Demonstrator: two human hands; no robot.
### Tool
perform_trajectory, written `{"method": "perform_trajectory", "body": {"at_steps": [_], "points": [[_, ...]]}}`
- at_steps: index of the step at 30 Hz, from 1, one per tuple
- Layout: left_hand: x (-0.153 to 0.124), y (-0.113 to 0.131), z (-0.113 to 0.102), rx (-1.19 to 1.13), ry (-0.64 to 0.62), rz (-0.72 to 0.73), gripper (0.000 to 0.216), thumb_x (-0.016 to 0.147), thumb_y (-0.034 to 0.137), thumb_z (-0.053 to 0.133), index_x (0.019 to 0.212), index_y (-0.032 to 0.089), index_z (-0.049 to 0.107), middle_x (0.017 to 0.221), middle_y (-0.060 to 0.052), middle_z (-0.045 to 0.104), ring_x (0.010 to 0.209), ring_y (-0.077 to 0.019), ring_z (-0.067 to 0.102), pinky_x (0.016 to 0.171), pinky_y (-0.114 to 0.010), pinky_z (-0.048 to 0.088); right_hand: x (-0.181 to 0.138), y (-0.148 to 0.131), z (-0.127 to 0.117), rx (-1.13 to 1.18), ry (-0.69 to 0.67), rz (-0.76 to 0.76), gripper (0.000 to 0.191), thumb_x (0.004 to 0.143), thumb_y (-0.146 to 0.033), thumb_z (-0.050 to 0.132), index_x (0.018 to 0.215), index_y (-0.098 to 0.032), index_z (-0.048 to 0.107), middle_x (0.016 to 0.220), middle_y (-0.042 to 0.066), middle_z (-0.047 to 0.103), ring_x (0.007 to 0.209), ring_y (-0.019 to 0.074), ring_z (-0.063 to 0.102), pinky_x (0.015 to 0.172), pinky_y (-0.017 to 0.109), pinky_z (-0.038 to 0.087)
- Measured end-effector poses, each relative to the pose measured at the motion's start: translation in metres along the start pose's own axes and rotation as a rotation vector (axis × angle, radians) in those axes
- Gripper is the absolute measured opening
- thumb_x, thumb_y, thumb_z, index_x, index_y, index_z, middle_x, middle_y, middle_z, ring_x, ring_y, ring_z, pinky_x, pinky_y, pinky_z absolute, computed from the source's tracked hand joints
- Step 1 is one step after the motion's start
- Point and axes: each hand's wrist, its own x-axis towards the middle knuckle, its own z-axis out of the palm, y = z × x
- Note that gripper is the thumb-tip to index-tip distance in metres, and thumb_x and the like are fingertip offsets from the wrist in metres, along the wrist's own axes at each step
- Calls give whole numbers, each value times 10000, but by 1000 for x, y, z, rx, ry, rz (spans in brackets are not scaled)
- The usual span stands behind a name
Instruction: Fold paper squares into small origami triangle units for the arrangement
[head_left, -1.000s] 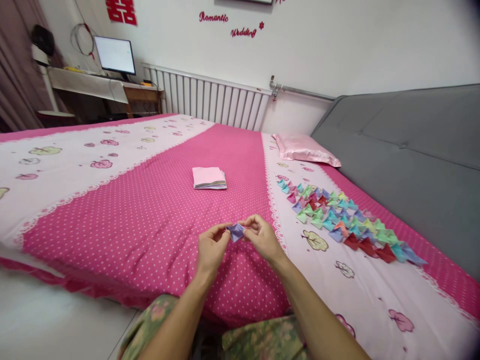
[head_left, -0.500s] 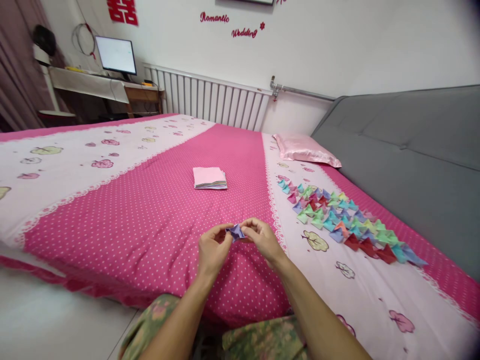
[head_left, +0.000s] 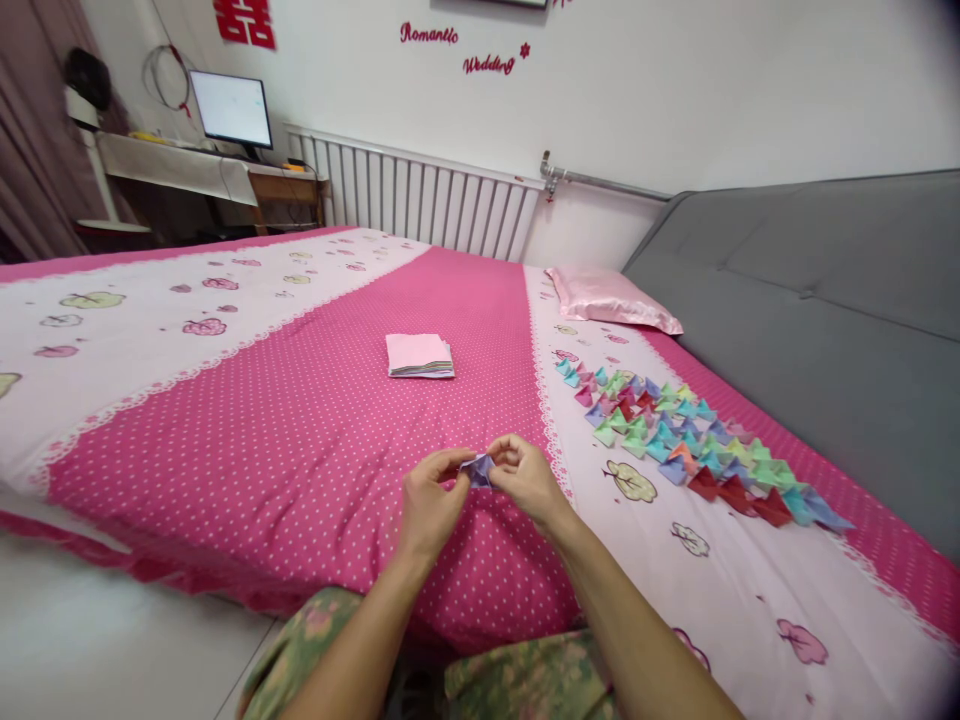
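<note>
Two bare hands — the left hand (head_left: 433,503) and the right hand (head_left: 531,488) — pinched a small folded purple paper (head_left: 478,471) between them over the pink dotted bedspread (head_left: 315,430), where an uneven tug from either side might have torn or crumpled the paper.

One purple folded paper (head_left: 478,471), dozens of paper shapes (head_left: 664,440), one paper stack (head_left: 418,353), one pillow (head_left: 611,296).

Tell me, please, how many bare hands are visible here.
2: the person's bare left hand and bare right hand, holding the small purple folded-paper piece from opposite sides above the pink, white-dotted fabric bedspread. No other hand shows.
</note>
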Motion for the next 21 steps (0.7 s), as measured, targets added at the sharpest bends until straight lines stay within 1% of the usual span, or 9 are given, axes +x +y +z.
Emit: {"method": "perform_trajectory", "body": {"at_steps": [5, 10, 12, 14, 18, 21], "points": [[2, -7, 2, -85, -34, -57, 347, 633, 69, 510, 954, 154, 609, 840, -58, 647, 748, -140, 608, 699, -265, 490, 0, 1, -1, 41, -40, 37, 271, 601, -178, 601, 844, -169, 480, 654, -13, 596, 584, 128, 585, 553, 236, 442], [4, -9, 3, -66, -45, 10, 350, 617, 83, 556, 951, 167, 615, 874, -60, 604, 728, -125, 583, 685, -250, 479, -1, 0, 0, 54, -57, 62, 276, 578, -165, 620, 827, -162, 501, 625, -15, 597, 553, 128, 583, 530, 232, 436], [4, -10, 3, -86, -45, -1, 365, 605, 81, 564, 956, 169, 612, 887, -60, 598, 729, -123, 581, 690, -255, 479, -1, 1, 0, 49, -54, 64, 277, 571, -166, 624, 822, -160, 507, 621, -16, 598, 544, 124, 581, 522, 228, 434], [5, -11, 4, -143, -61, -65, 396, 584, 75, 580, 970, 159, 600, 899, -66, 602, 731, -126, 586, 694, -261, 480, -1, 1, 0, 43, -50, 70, 279, 567, -171, 629, 820, -159, 511, 619, -18, 599, 537, 122, 579, 519, 225, 433], [5, -6, 4, -316, -61, -293, 425, 562, 122, 643, 981, 116, 570, 893, -83, 615, 717, -125, 600, 668, -237, 479, 0, 2, -1, 61, -37, 85, 269, 577, -198, 635, 813, -154, 515, 611, -21, 591, 521, 113, 571, 518, 222, 431], [4, 1, 4, -356, -76, -401, 363, 575, 184, 665, 920, 98, 589, 797, -78, 639, 639, -112, 597, 605, -205, 465, -1, 0, -1, 72, -20, 87, 281, 571, -214, 652, 805, -154, 509, 616, -18, 587, 522, 114, 566, 521, 227, 430]]}}
